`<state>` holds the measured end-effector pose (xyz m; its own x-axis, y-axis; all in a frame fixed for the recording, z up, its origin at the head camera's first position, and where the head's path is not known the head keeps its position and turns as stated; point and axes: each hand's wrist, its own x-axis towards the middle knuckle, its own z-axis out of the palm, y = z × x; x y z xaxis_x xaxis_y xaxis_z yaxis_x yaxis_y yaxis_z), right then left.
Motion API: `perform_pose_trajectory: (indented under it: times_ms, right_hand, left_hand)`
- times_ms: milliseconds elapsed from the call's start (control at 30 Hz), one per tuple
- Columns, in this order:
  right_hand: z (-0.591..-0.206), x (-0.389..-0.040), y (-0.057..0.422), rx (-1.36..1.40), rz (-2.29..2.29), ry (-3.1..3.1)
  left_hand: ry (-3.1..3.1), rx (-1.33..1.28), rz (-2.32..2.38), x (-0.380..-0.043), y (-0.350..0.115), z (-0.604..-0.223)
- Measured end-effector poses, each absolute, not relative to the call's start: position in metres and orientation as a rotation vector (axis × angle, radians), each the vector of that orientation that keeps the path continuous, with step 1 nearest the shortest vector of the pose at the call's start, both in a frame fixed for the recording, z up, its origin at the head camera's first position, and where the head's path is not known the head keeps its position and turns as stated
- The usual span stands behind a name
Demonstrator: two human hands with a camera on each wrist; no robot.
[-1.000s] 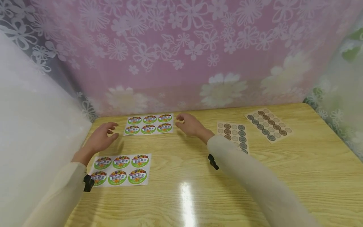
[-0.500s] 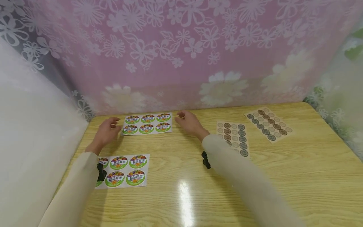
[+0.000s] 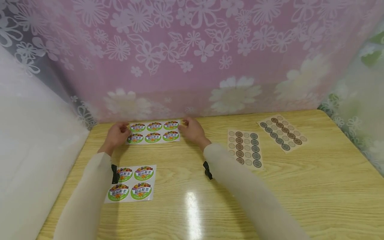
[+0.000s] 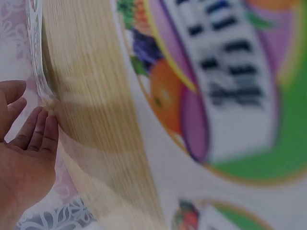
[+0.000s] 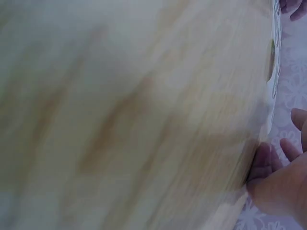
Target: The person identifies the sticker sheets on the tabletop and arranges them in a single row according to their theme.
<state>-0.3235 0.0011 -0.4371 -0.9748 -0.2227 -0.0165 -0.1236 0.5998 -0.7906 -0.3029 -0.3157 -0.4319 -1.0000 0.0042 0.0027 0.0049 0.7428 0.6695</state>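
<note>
A white sheet of round fruit stickers (image 3: 153, 132) lies at the back of the wooden table, between the two hands. My left hand (image 3: 116, 136) is at its left edge, fingers loosely bent; in the left wrist view the thumb stands apart from the fingers of this left hand (image 4: 29, 158). At the sheet's right edge is my right hand (image 3: 192, 130), also with loosely bent fingers. In the right wrist view the right hand (image 5: 283, 179) is low, close to the end of the sheet (image 5: 273, 91). Whether fingertips touch the sheet cannot be made out.
A second fruit sticker sheet (image 3: 135, 182) lies nearer, partly under the left forearm. To the right are two beige sheets of small round stickers, one upright (image 3: 246, 146) and one slanted (image 3: 282, 132). A floral curtain (image 3: 192, 66) stands behind the table (image 3: 168, 216).
My left hand has moved right and slightly back to the left edge of the far sticker sheet. My right hand has shifted a little left, closer to its right edge.
</note>
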Motion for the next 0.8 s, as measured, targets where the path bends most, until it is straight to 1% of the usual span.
perform_pose_trajectory:
  times_ms: [233, 433, 667, 800]
  right_hand:
    - [-0.435, -0.326, -0.007, -0.252, -1.110, 2.807]
    - [-0.431, -0.330, -0.010, -0.243, -0.988, 2.804]
    - [-0.426, -0.333, -0.007, -0.243, -0.916, 2.763]
    - [-0.426, -0.335, -0.008, -0.249, -0.855, 2.764]
  left_hand:
    - [-2.971, -0.081, -1.112, -0.313, -0.311, -0.436]
    - [-3.008, -0.091, -1.056, -0.318, -0.315, -0.432]
    - [-2.948, -0.096, -1.310, -0.323, -0.317, -0.432]
    - [-2.924, -0.140, -1.301, -0.325, -0.315, -0.432]
